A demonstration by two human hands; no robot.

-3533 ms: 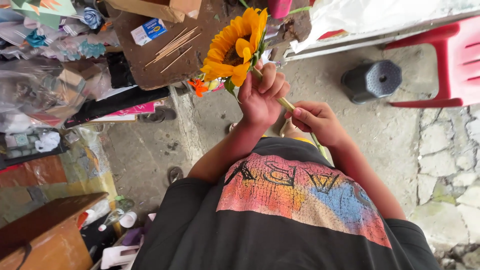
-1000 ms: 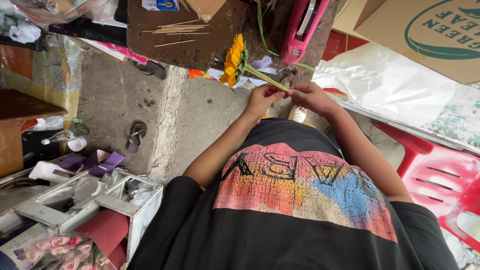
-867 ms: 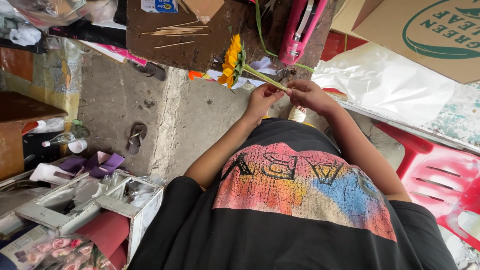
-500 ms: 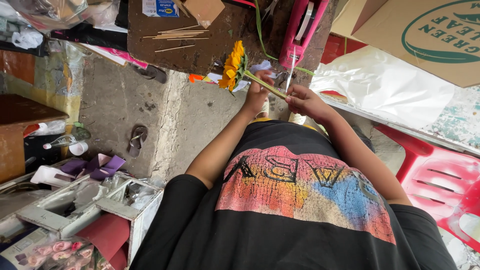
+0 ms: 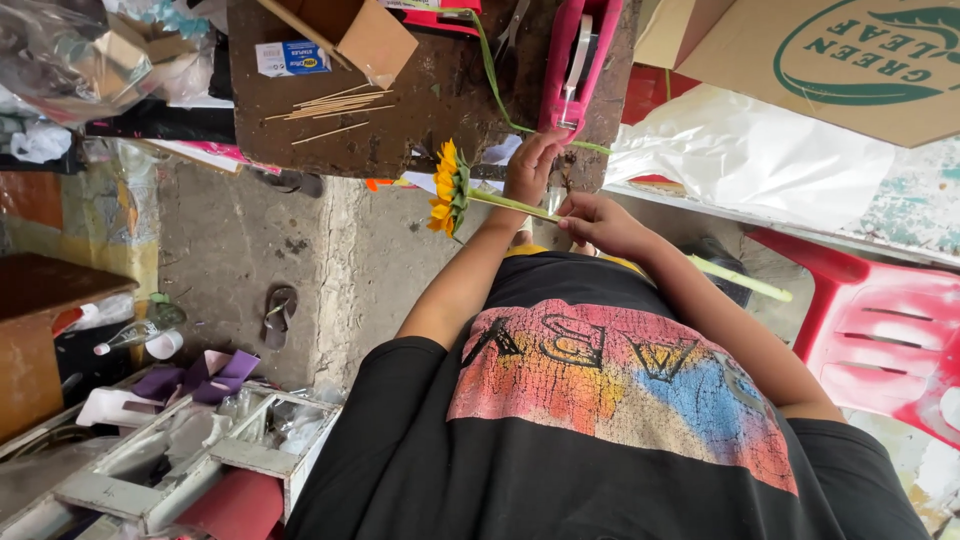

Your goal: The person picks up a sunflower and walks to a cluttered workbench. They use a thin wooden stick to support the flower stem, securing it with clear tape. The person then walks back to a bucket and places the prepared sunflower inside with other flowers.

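My right hand (image 5: pixel 598 220) grips the green stem of a yellow sunflower (image 5: pixel 446 188), whose head points left, level with my left wrist. The stem's long end (image 5: pixel 745 281) runs on to the right behind my right forearm. My left hand (image 5: pixel 530 166) is raised to the lower end of a pink tape dispenser (image 5: pixel 572 62) on the brown worktop (image 5: pixel 420 110). Its fingers pinch a strip of green tape (image 5: pixel 497 90) that curves down from the worktop to the dispenser. My black printed shirt fills the bottom of the view.
Thin wooden sticks (image 5: pixel 325 107) and a small cardboard box (image 5: pixel 360 38) lie on the worktop. A large cardboard box (image 5: pixel 830 55), a white plastic bag (image 5: pixel 740 160) and a red plastic chair (image 5: pixel 885 320) stand right. A sandal (image 5: pixel 278 312) lies on the concrete floor; wooden crates (image 5: pixel 170 460) sit lower left.
My left hand has let go of the stem and moved up to the pink dispenser. My right hand keeps the sunflower, which has shifted slightly down and left.
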